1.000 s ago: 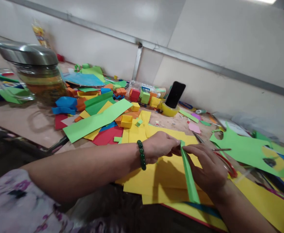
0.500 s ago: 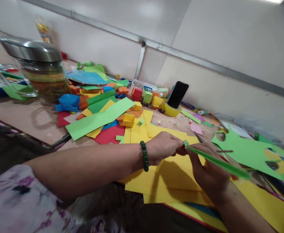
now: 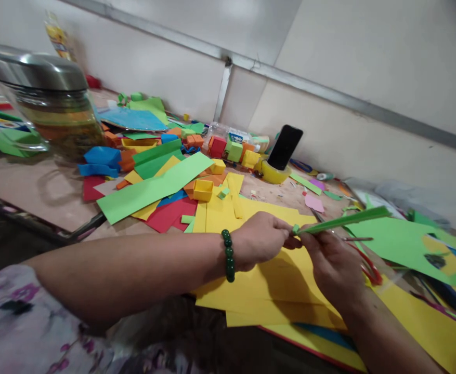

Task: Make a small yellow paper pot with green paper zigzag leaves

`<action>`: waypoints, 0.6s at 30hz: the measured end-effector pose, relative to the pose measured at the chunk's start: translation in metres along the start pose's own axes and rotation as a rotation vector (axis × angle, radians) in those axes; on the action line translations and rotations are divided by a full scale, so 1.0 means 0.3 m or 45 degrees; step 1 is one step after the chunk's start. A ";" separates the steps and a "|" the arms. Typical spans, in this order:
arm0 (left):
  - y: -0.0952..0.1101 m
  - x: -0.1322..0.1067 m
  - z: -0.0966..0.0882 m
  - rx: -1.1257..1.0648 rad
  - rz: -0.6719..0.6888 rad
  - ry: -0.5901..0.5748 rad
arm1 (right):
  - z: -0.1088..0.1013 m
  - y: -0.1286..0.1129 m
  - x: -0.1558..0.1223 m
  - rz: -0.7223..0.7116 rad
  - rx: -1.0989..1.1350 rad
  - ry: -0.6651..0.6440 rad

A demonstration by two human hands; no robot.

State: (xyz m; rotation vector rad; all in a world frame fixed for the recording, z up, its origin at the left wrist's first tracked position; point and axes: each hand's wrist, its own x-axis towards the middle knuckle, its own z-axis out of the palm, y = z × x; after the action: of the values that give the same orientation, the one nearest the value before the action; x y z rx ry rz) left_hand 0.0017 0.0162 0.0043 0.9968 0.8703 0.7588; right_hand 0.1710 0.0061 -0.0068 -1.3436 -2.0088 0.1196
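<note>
A long, narrow green paper strip [image 3: 354,218] runs between my hands, its free end pointing up to the right. My left hand [image 3: 264,236], with a green bead bracelet [image 3: 228,256] at the wrist, pinches the strip's small folded end. Close beside it, my right hand [image 3: 331,259] is closed on the strip just past that fold; some of its fingers are hidden. Both hands are above stacked yellow paper sheets [image 3: 259,306]. A thin brown stick [image 3: 358,239] shows behind my right hand, along with red-handled scissors [image 3: 372,267], partly covered.
A glass mug with a metal lid [image 3: 52,114] stands at the left. Behind the yellow sheets are small folded paper boxes [image 3: 203,190] and a light green strip [image 3: 157,187]. A phone [image 3: 286,147] leans in a yellow tape roll [image 3: 274,173]. Cut green paper [image 3: 395,244] lies right.
The strip's free end has swung upward, from sloping down to the right to sloping up. My right hand has turned with it, and the red scissor handle shows more. The view has shifted slightly.
</note>
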 end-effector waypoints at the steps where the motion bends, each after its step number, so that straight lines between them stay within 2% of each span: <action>1: -0.008 0.003 0.001 0.026 0.024 0.007 | -0.002 -0.002 0.003 0.043 0.034 -0.018; 8: -0.038 0.016 0.002 0.244 0.283 0.017 | -0.002 -0.011 0.009 0.275 0.511 -0.204; 14: -0.054 0.035 -0.023 0.406 0.538 0.037 | 0.008 0.031 -0.003 0.449 0.945 -0.231; 18: -0.041 0.026 -0.032 0.585 0.766 0.047 | 0.004 0.028 -0.001 0.470 1.037 -0.198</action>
State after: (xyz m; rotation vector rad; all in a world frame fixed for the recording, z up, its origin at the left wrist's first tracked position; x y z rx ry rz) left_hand -0.0017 0.0220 -0.0117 1.6997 0.7961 1.1093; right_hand 0.1769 0.0100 -0.0117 -1.1423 -1.5142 1.1077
